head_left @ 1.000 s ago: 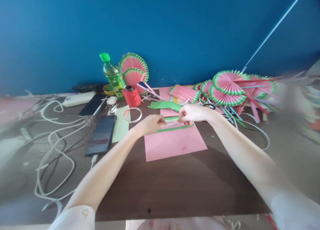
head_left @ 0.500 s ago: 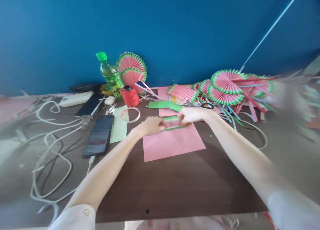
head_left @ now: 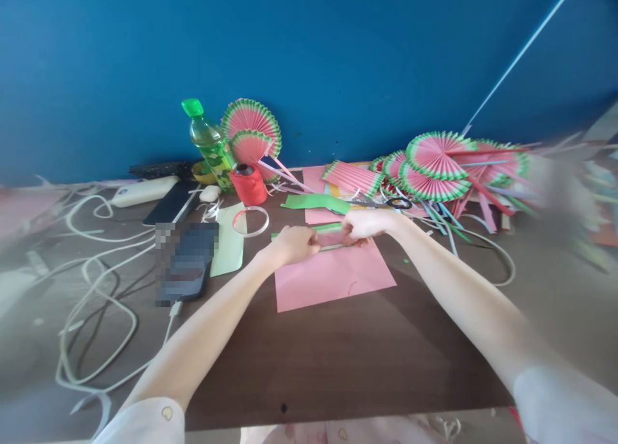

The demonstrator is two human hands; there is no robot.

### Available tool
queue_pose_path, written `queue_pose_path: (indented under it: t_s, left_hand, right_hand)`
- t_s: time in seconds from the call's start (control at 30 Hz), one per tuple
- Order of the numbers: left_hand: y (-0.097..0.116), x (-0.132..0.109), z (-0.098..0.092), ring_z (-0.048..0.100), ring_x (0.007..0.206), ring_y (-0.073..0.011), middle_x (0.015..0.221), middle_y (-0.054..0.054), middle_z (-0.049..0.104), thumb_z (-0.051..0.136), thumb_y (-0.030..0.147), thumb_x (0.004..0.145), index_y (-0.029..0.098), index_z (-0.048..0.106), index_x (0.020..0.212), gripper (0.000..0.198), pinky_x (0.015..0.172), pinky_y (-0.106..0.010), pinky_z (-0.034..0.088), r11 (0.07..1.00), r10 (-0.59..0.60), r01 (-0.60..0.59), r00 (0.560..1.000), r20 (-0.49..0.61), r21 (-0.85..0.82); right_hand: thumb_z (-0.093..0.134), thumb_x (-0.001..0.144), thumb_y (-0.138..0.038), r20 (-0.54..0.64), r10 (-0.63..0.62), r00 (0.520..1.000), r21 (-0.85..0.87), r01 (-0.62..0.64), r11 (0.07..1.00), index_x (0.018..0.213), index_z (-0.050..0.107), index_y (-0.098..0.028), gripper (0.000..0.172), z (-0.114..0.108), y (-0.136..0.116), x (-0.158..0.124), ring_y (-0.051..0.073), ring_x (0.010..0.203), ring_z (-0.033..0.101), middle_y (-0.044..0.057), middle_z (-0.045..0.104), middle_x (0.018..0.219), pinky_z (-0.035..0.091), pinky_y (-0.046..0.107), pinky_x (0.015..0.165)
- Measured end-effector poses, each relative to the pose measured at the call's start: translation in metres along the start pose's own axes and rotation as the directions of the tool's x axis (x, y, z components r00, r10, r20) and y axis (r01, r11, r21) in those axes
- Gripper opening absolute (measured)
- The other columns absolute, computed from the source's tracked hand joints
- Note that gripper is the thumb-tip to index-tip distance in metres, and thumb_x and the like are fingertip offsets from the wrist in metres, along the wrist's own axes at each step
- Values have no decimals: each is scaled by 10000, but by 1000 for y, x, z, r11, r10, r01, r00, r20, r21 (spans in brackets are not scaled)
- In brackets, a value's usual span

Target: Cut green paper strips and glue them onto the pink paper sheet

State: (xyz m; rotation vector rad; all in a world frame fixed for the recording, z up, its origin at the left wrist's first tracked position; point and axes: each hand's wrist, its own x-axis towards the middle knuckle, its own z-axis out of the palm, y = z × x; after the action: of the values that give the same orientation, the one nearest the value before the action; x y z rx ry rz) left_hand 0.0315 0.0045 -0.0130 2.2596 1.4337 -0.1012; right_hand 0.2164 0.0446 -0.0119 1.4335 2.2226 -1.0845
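A pink sheet of paper [head_left: 335, 275] lies on the dark table, its far end folded over with green and white edging. My left hand [head_left: 297, 243] is closed on the left part of that folded end, fingertips pinched together. My right hand [head_left: 362, 226] pinches the same fold farther right, and its fingers partly hide the edge. Just beyond the hands rests a strip of green paper [head_left: 316, 203]. Scissors with black handles [head_left: 398, 203] lie behind my right hand, partly covered by it and the green strip.
Pleated watermelon-like paper fans [head_left: 439, 164] are heaped at the back right. A red spool-like object [head_left: 248, 185], a green-capped bottle [head_left: 210, 145] and a roll of clear tape [head_left: 251, 221] stand left of centre. Phones [head_left: 190, 260] and white cables [head_left: 103, 302] cover the left side.
Both hands keep their pinch on the folded end of the pink paper, with only slight finger movement. The whole view has shifted a little.
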Motion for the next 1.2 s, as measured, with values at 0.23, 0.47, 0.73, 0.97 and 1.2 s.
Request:
queue_pose_path:
  t_s: [0.23,0.47,0.73,0.97,1.2]
  left_hand:
    - [-3,3,5,596,824,-247,826,-73,655,435,278,716,180,544,691,148,810,-378,374,999,15,-14,1000,-24,32]
    - [-6,6,9,590,831,-240,800,-62,642,417,284,721,183,503,677,140,878,-415,327,996,42,-38,998,-38,81]
    - [-8,6,2,574,890,-262,805,-67,628,440,362,765,182,468,687,198,843,-387,333,995,-10,7,1000,30,103]
    - [-14,7,2,579,799,-221,790,-48,628,500,377,745,187,505,696,196,681,-287,357,997,-40,39,999,20,71]
    - [-30,11,4,559,686,-200,757,-51,617,515,408,736,189,521,712,220,542,-251,310,994,55,-59,998,39,95]
  right_hand:
    - [584,668,-274,-18,32,999,-25,-33,999,633,589,-153,125,3,-3,0,138,543,580,47,652,620,405,230,499]
    - [575,679,-280,-66,57,996,-111,-64,992,568,514,-173,166,4,-9,-3,128,498,517,20,558,523,367,243,481]
    - [617,631,-416,-107,116,987,-201,-136,970,568,482,-194,267,-2,-4,-3,111,449,394,-23,422,476,277,260,442]
    - [628,618,-447,-79,142,987,-171,-154,973,539,464,-184,320,-4,0,-4,101,423,403,-28,428,434,304,250,457]
    - [644,597,-493,-71,113,991,-134,-122,983,519,482,-173,367,-4,6,0,102,430,440,-12,485,448,333,241,460]
